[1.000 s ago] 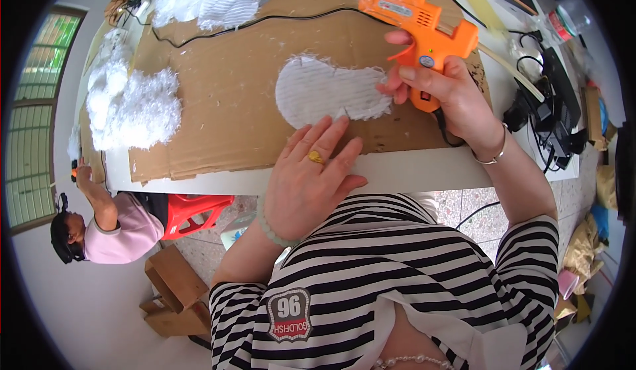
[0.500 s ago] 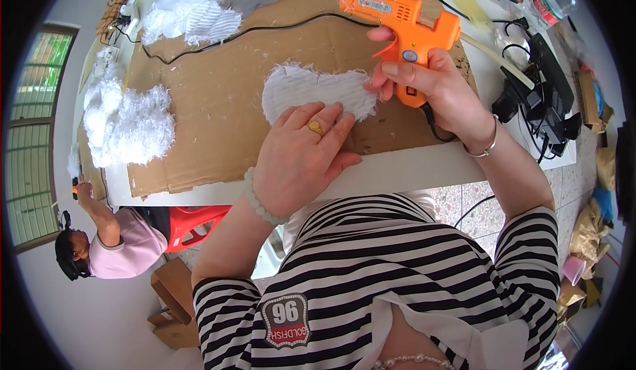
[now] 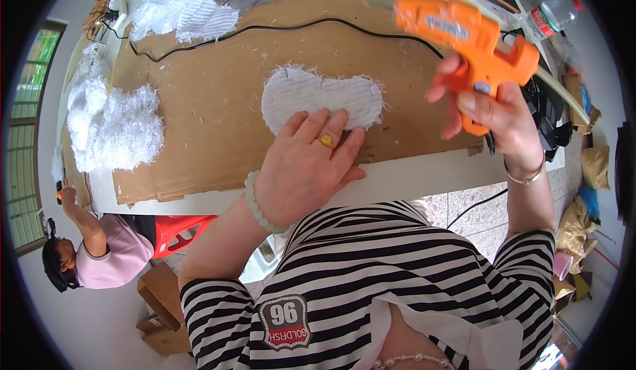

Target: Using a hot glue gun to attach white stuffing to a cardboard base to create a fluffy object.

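A white, fuzzy-edged fabric piece (image 3: 322,96), rounded and dipped along its top edge, lies flat on a sheet of brown cardboard (image 3: 205,105). My left hand (image 3: 310,155) rests on its lower edge, palm down with fingers stretched out and a little apart. Raised over the right side of the table, my right hand (image 3: 493,108) is wrapped round the handle of an orange hot glue gun (image 3: 477,42). Its nozzle points left. A pale glue stick (image 3: 563,94) sticks out of the gun's back end.
White fluffy material (image 3: 122,128) lies at the left, with more white fabric (image 3: 189,12) at the far left. A black cord (image 3: 318,21) crosses the cardboard. A plastic bottle (image 3: 553,17) stands at the far right. Another person (image 3: 109,251) works at the left.
My right hand has carried the glue gun right and up, away from the fabric. My left hand has shifted slightly on the fabric's lower edge, uncovering more of it.
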Tool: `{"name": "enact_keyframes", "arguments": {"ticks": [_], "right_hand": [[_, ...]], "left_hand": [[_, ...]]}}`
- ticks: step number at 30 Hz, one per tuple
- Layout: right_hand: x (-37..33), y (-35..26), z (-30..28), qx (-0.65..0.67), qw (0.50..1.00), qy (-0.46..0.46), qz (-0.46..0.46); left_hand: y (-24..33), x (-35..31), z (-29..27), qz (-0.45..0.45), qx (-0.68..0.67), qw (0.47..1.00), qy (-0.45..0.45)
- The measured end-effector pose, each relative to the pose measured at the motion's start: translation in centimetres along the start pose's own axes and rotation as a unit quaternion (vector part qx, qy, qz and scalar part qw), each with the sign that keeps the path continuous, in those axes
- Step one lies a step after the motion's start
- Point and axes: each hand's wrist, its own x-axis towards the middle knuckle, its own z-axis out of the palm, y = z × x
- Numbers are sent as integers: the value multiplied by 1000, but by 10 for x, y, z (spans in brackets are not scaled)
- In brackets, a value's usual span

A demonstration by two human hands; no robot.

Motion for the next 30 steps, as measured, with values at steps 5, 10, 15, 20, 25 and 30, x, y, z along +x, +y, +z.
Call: {"name": "enact_keyframes", "arguments": {"ticks": [5, 10, 15, 20, 25, 30], "right_hand": [[-16, 9, -8, -31, 996, -55, 58], [-23, 5, -11, -26, 991, -59, 119], [-23, 5, -13, -99, 980, -75, 155], [-21, 11, -15, -128, 980, -79, 133], [-16, 2, -13, -178, 965, -89, 173], [-20, 7, -17, -191, 964, -80, 168]], "left_hand": [[-1, 0, 2, 15, -6, 1000, -12], [-8, 2, 1, 63, 21, 997, -25], [-14, 1, 4, 104, 24, 994, -18], [-19, 0, 5, 107, -14, 994, -13], [-20, 0, 2, 101, -23, 994, -22], [-20, 0, 3, 99, -26, 994, -29]]}}
